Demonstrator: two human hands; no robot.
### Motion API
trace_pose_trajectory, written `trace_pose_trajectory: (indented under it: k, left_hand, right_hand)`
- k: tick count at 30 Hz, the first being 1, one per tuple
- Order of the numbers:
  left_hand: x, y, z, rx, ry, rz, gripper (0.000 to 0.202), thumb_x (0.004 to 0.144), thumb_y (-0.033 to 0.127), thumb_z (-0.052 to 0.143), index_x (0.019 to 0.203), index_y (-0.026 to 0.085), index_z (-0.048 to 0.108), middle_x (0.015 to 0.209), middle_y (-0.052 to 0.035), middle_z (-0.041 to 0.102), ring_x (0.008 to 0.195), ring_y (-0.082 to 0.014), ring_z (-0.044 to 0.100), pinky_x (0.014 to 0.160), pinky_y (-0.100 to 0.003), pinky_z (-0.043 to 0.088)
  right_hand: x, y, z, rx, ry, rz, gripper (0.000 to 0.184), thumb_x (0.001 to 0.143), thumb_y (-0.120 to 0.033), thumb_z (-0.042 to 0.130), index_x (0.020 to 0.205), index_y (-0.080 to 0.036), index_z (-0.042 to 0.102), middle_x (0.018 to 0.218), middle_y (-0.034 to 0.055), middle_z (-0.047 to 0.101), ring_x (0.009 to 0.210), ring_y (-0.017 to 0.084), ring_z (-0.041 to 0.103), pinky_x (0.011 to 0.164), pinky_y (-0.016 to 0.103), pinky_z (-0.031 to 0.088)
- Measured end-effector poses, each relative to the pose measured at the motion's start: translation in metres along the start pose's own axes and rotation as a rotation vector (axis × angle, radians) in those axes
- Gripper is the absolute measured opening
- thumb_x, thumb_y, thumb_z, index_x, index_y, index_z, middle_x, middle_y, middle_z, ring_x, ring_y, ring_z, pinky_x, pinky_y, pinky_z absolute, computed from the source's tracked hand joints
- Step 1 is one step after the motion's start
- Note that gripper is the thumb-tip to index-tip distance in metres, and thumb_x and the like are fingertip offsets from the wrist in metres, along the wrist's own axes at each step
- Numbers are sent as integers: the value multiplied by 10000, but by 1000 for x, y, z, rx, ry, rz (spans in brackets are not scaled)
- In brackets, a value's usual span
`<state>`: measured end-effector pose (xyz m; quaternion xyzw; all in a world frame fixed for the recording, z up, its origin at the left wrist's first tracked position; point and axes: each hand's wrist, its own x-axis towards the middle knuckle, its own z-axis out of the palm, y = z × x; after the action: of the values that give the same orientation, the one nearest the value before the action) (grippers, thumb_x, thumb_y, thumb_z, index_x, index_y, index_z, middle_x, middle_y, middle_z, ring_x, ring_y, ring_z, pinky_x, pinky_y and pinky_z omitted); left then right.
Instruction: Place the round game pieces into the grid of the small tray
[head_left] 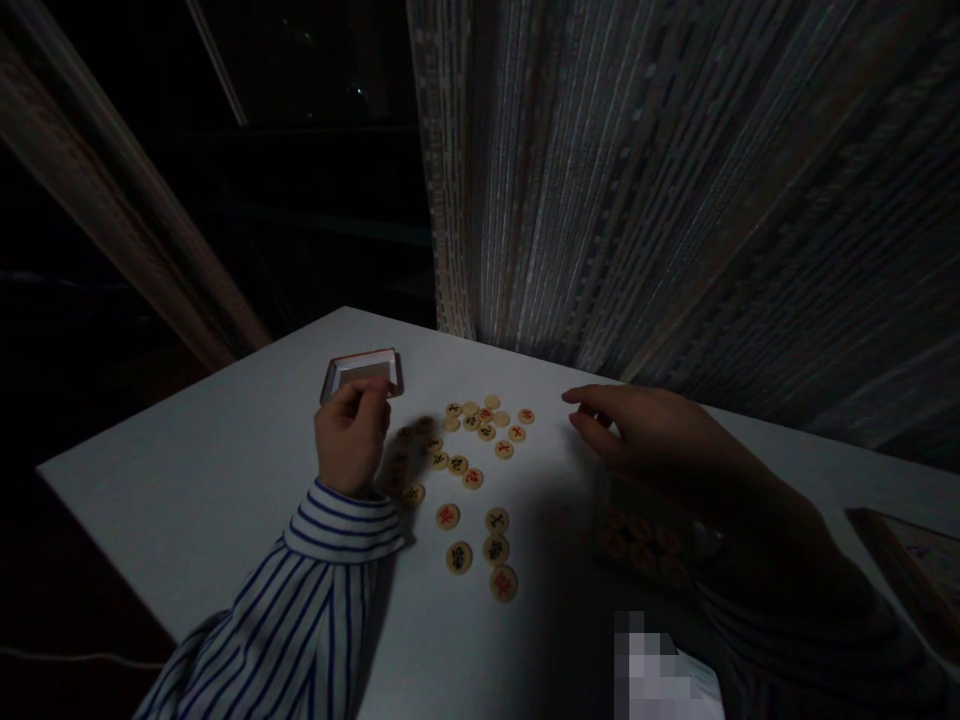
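Round wooden Chinese chess pieces [472,478] with red or black characters lie scattered on the white table, several of them in shadow beside my left hand. My left hand [351,435] is closed above the table, just in front of a shallow tin lid [365,368]; whatever its fingers hold, if anything, is hidden. To the right of the scattered pieces hovers my right hand [645,425], thumb and fingers apart and nothing between them. Under that forearm sits a dark box [600,545] with rows of pieces inside, partly covered by the arm's shadow.
A flat framed item with a coloured picture [919,560] lies at the table's right side. Behind the white table [262,420] hangs a string curtain [540,200]. At the bottom edge there is a pale pixelated object [660,670]. The room is dim.
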<state>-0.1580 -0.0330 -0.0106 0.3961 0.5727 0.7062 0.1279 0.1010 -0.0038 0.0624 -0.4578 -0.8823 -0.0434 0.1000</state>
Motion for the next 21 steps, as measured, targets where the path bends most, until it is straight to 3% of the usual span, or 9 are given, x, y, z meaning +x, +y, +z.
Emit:
trace_pose_trajectory:
  k: [15, 21]
  left_hand:
    - [3, 12, -3, -104, -80, -43, 164, 699, 308, 578, 630, 159, 580, 385, 67, 411, 352, -58, 331, 342, -173, 238]
    - [21, 37, -1, -8, -199, 5, 151, 706, 285, 554, 633, 158, 586, 440, 50, 452, 393, -64, 389, 380, -174, 307]
  right_hand:
    - [-1, -2, -3, 13, -24, -6, 363, 858, -249, 381, 1142, -181, 596, 1052, 72, 674, 920, 207, 626, 778, 313, 459]
    - [1, 0, -2, 51, -42, 25, 374, 855, -276, 390, 1161, -189, 588, 1032, 74, 679, 908, 222, 627, 771, 334, 457]
